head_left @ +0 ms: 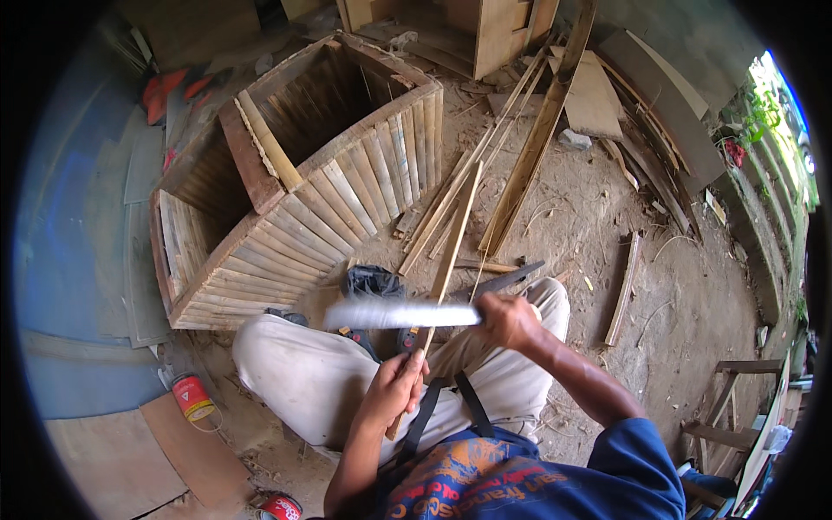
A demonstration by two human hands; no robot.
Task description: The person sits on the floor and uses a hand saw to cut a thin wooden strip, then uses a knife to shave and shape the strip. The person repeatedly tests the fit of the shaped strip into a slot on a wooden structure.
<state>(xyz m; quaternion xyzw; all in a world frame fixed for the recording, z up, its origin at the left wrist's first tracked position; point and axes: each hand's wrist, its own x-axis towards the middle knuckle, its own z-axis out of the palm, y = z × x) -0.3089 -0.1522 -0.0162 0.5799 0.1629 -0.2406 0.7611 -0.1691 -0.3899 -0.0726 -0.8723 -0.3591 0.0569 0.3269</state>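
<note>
My left hand point(397, 392) is closed around the near end of a long, thin wooden strip point(460, 234), which slants up and away from my lap. In my right hand point(509, 319) is the handle of a machete point(399, 314). Its broad silvery blade, smeared by motion, points left and crosses in front of the strip above my left hand. Whether the blade touches the strip I cannot tell. Both hands are over my crossed legs in pale trousers point(303, 377).
A large slatted wooden frame point(347, 195) stands at the far left. Near my knees lie a black bag point(374, 282) and a dark flat blade point(511, 278). Long boards point(542, 130) and strips cover the ground ahead. A red paint tin point(192, 397) stands at left.
</note>
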